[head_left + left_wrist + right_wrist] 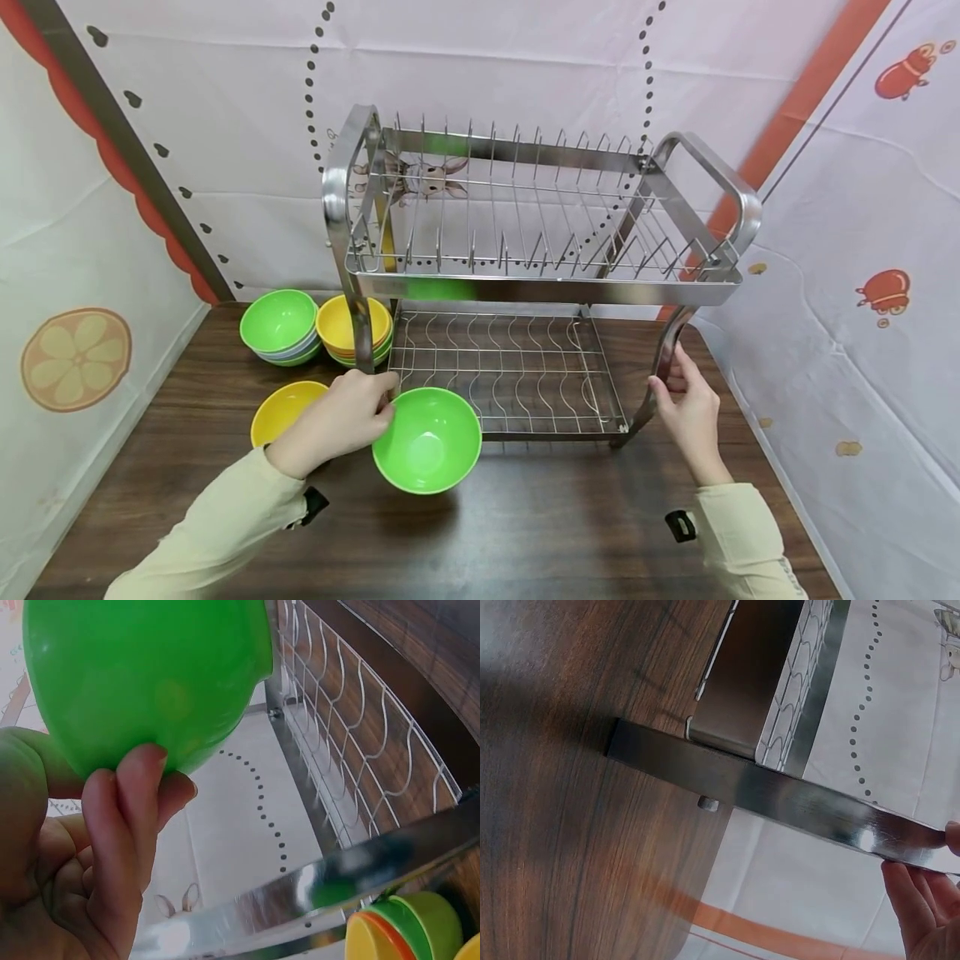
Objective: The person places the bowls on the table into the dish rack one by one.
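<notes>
A green bowl (427, 442) hangs in front of the rack's lower left corner, its inside facing the head camera. My left hand (337, 421) pinches it by the edge, and in the left wrist view the fingers (139, 795) press against the bowl's green side (150, 682). The metal two-tier dish rack (547, 290) stands on the table. On its right side, my right hand (690, 408) grips the curved front leg (665, 354) between thumb and fingers. The right wrist view shows that same leg (795, 799) with the fingers (911, 900) around its upper part.
Behind the left arm stand a stack topped by a green bowl (279, 321) and a stack topped by a yellow bowl (341, 323). Nearer, another yellow bowl (285, 408) is partly covered by the left hand. Patterned cloth walls (847, 250) border the brown table (547, 533).
</notes>
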`<action>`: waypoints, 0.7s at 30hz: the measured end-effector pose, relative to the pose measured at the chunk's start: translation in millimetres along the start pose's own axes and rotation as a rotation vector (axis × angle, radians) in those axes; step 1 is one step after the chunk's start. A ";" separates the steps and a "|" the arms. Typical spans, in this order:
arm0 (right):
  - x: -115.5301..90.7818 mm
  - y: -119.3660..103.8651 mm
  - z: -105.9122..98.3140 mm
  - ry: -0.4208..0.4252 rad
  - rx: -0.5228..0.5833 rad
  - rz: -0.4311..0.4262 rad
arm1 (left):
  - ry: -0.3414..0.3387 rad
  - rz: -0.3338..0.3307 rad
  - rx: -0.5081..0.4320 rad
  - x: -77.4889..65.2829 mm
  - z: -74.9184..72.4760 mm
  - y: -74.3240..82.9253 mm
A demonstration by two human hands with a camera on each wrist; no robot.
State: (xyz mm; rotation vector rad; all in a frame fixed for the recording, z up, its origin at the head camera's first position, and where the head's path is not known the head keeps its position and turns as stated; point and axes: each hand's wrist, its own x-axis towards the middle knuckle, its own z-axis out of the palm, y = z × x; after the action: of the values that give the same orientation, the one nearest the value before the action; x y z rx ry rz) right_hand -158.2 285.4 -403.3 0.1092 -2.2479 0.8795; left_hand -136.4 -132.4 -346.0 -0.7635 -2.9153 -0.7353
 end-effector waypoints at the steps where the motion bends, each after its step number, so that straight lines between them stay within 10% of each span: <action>1: 0.4 -0.4 -0.2 -0.002 -0.005 0.004 | -0.002 0.003 0.005 2.2 0.8 0.8; 10: -7.7 -32.0 -0.3 -0.084 -0.016 -0.034 | -0.002 0.043 0.011 16.1 7.4 5.1; 15: -13.1 -79.9 8.7 -0.112 0.124 -0.361 | 0.018 0.054 0.009 22.6 13.8 5.5; 21: -19.4 -138.0 15.9 -0.369 0.142 -0.639 | 0.011 0.045 -0.005 31.2 20.2 10.5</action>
State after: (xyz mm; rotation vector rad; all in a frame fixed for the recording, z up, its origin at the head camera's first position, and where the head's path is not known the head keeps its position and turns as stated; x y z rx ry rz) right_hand -109.6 166.7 -346.5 1.0653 -2.2460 0.6940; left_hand -157.2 -101.1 -354.6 -0.8201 -2.8772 -0.7407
